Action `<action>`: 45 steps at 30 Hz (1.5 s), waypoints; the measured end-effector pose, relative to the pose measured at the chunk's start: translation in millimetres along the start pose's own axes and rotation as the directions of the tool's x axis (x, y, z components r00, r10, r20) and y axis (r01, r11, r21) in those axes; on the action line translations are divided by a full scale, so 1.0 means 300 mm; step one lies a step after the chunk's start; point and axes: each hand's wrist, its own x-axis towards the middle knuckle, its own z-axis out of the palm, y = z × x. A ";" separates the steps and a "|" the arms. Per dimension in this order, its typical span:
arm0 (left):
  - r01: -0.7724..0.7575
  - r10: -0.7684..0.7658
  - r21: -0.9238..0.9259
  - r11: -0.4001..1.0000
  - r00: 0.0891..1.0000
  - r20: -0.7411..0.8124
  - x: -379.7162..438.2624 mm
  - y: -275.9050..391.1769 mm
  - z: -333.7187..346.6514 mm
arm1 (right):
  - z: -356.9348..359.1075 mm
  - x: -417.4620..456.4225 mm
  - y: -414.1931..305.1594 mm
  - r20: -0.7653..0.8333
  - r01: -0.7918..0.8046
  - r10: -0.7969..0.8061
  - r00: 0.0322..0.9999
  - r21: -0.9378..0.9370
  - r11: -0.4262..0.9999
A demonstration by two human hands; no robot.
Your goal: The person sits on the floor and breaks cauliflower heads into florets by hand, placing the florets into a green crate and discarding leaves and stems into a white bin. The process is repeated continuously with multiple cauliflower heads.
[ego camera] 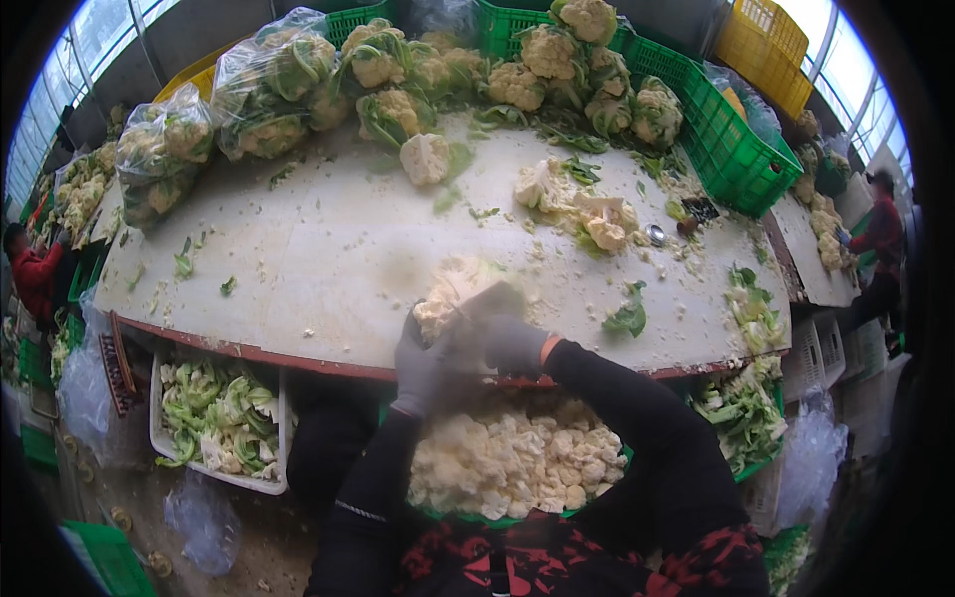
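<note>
In a grey glove, my left hand (pixel 419 373) grips a trimmed cauliflower head (pixel 455 287) at the front edge of the white worktable (pixel 336 246). My right hand (pixel 515 345), also gloved, is closed around a knife (pixel 489 298); its broad blade lies against the cauliflower. A hazy smudge blurs the blade and the fingers, so the exact contact is unclear. Below both hands, between my arms, cut cauliflower florets (pixel 522 463) fill a green crate (pixel 628 454). Farther up the table lie a cut cauliflower piece (pixel 425 159) and broken cauliflower chunks (pixel 606 220).
Whole cauliflowers (pixel 550 52) and bagged cauliflowers (pixel 272 82) line the table's far side. A green crate (pixel 735 142) bounds the right. Leaf trimmings fill a white crate (pixel 282 440) at lower left. A small round metal object (pixel 655 234) lies right. Other people (pixel 880 224) work on both sides.
</note>
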 end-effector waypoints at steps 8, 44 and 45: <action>0.061 -0.062 0.114 0.992 0.998 0.005 0.020 -0.064 -0.101 | -0.041 -0.023 0.097 0.184 -0.264 0.198 0.963 0.482 0.836; 0.028 0.006 -0.227 0.974 0.989 0.148 -0.495 -0.003 0.126 | 0.174 -0.424 -0.275 -0.556 -0.528 0.680 0.478 0.437 0.728; 0.156 -0.065 -0.517 0.842 0.980 0.190 -0.492 0.002 0.123 | 0.170 -0.449 -0.283 -0.550 -0.384 0.647 0.528 0.525 0.759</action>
